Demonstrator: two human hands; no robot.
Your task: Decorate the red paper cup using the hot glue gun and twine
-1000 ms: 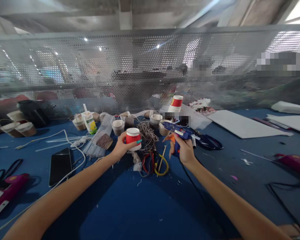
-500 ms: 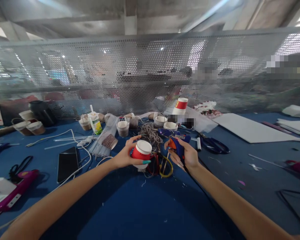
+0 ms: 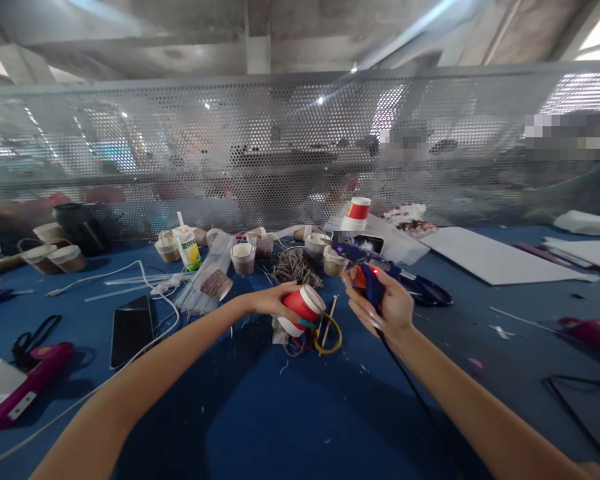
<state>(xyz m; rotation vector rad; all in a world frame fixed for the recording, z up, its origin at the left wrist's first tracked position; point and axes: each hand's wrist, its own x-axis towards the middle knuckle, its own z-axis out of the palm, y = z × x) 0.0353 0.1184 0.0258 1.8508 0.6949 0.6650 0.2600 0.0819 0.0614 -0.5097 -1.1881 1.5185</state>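
A red and white paper cup [image 3: 300, 307] is gripped in my left hand [image 3: 274, 300], tilted over to the right. My right hand [image 3: 393, 303] is wrapped round the handle of a dark blue glue gun [image 3: 374, 285] with an orange trigger and a small red light. Its black cord trails down towards me. The gun is apart from the cup. Below the cup lie a yellow ring [image 3: 336, 341] and a thin wooden stick [image 3: 329, 317]. A tangle of grey-brown cord [image 3: 297, 267] sits just behind the cup.
Small cord-wrapped cups [image 3: 243, 259] and a drink carton [image 3: 187, 248] stand behind. A phone [image 3: 133, 331] and white cable lie left, a magenta glue gun [image 3: 25, 390] farther left. Scissors [image 3: 430, 291] and white board [image 3: 500, 263] are right. Stacked paper cups [image 3: 357, 213] stand near the perforated metal screen [image 3: 180, 153].
My left hand has tipped the cup from upright towards the right and moved it slightly right. My right hand has shifted right, bringing the glue gun into clearer sight.
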